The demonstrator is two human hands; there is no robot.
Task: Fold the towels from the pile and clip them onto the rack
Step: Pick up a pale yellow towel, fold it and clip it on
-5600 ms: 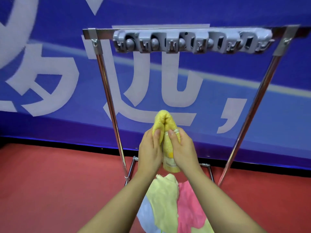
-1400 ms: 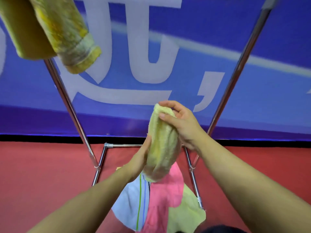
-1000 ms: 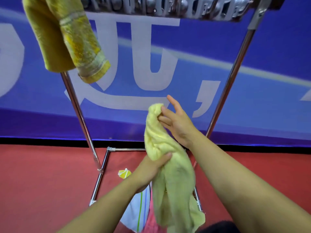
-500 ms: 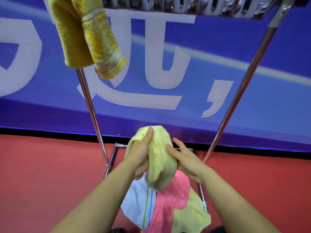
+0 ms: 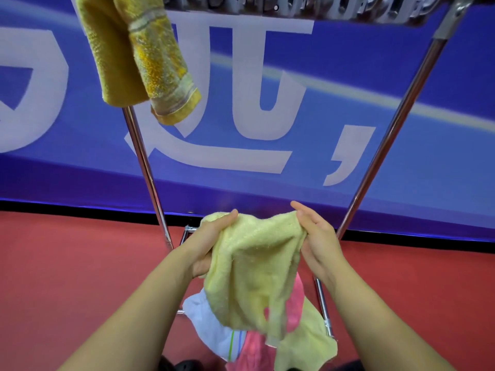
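Observation:
A pale yellow towel (image 5: 251, 266) hangs spread between my two hands in front of the rack. My left hand (image 5: 207, 242) grips its upper left edge, and my right hand (image 5: 314, 236) holds the upper right corner with the thumb over the cloth. A darker yellow towel (image 5: 139, 57) hangs folded from the grey clip bar (image 5: 308, 8) at the top left of the rack. Below my hands, the pile on the floor shows a white towel (image 5: 211, 325), a pink towel (image 5: 294, 306) and another pale yellow one (image 5: 308, 346).
The rack's chrome legs slant down on the left (image 5: 147, 172) and right (image 5: 385, 145), with base bars near the pile. A blue banner (image 5: 348, 103) with white characters stands behind. The floor (image 5: 67, 263) is red. Several clips along the bar's right part hold nothing.
The pale yellow towel was bunched between my hands half a second ago; now my hands have pulled apart and it is spread open. The view has tilted slightly.

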